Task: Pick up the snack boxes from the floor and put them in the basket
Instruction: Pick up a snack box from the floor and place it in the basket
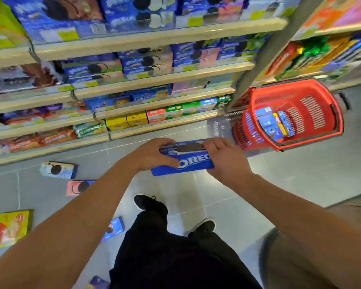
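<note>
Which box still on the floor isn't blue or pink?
The yellow box, far left on the floor. The light-blue box, pink box and small blue box all show cookie art; it doesn't.

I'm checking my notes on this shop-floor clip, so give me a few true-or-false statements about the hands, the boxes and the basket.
1. Both hands hold one blue Oreo box. True: the left hand and right hand each grip an end.
2. The red basket is empty. False: it already holds a few snack boxes.
3. A yellow snack box lies on the floor at far left. True.
4. The basket sits to the person's left. False: it is to the right, beside the shelves.
5. No boxes remain on the floor. False: several do, including a pink Oreo box.
</note>
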{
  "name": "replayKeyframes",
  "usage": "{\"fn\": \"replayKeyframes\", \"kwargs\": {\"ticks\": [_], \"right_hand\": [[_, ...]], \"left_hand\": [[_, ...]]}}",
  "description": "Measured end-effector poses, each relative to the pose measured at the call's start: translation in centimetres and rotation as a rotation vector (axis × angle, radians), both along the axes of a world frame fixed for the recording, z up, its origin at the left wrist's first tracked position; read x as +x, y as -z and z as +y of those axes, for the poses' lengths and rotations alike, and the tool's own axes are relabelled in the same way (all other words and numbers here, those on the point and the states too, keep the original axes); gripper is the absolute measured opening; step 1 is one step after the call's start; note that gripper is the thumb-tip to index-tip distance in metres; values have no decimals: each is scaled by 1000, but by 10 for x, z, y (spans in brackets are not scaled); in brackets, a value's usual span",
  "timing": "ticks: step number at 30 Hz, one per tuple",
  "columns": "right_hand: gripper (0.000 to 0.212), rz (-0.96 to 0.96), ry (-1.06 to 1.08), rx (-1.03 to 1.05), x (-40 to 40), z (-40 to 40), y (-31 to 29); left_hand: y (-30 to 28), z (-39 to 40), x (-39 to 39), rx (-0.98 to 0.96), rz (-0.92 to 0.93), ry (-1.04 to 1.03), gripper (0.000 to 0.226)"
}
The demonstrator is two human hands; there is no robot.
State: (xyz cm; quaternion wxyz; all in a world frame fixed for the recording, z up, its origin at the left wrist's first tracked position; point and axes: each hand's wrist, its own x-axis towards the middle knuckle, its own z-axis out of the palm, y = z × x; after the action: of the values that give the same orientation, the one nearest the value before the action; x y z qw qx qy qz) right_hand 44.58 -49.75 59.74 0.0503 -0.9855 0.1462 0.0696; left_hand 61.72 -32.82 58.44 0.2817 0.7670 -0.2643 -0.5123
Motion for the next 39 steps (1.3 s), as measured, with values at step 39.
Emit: {"fn": "replayKeyframes", "kwargs": {"ticks": [39], "right_hand": [[56,-482,909,703,-224,-437,-48]], "left_hand": [[-18,-491,-140,-340,-58,274,44]]}}
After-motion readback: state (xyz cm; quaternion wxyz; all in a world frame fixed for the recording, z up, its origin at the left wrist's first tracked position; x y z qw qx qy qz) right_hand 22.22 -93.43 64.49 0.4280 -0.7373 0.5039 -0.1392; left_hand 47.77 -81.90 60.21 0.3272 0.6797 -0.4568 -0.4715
